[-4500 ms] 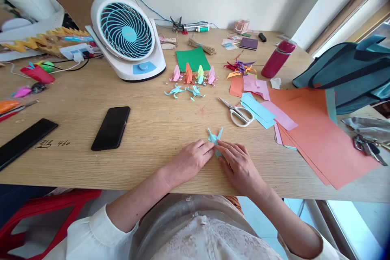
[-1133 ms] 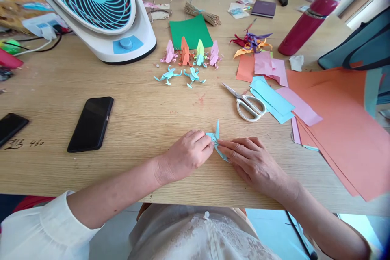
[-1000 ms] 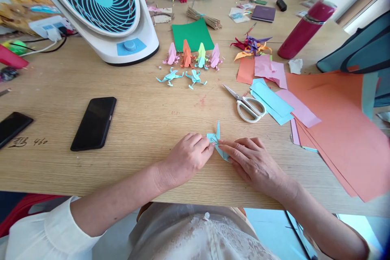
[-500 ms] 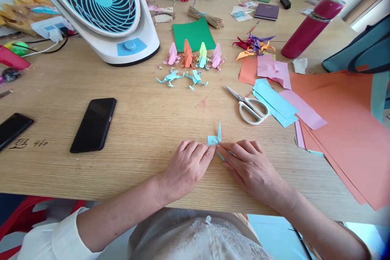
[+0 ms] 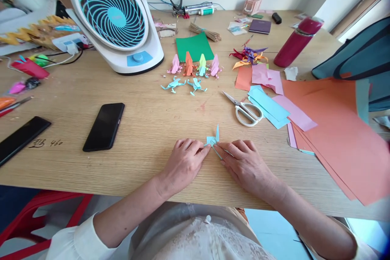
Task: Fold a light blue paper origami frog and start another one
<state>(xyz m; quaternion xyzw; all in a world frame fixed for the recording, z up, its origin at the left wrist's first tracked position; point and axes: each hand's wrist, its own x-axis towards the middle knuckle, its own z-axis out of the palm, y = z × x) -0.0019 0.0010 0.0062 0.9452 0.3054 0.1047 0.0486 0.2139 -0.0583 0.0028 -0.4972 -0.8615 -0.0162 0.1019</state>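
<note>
Caution: uneven pull between the right hand (image 5: 248, 166) and left hand (image 5: 184, 164) could tear or skew the light-blue origami piece (image 5: 210, 139) on the desk (image 5: 152, 118). From here, I see both hands angled inward, backs up, fingers pinching its near folds. Scissors (image 5: 248, 114) lie beyond, rightward.

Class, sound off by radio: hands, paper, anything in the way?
Left hand, right hand: fingertips on small light-blue folded paper. Paper: one narrow point aimed away from the person. Nearby: white-handled metal scissors, apart from both hands.
</note>
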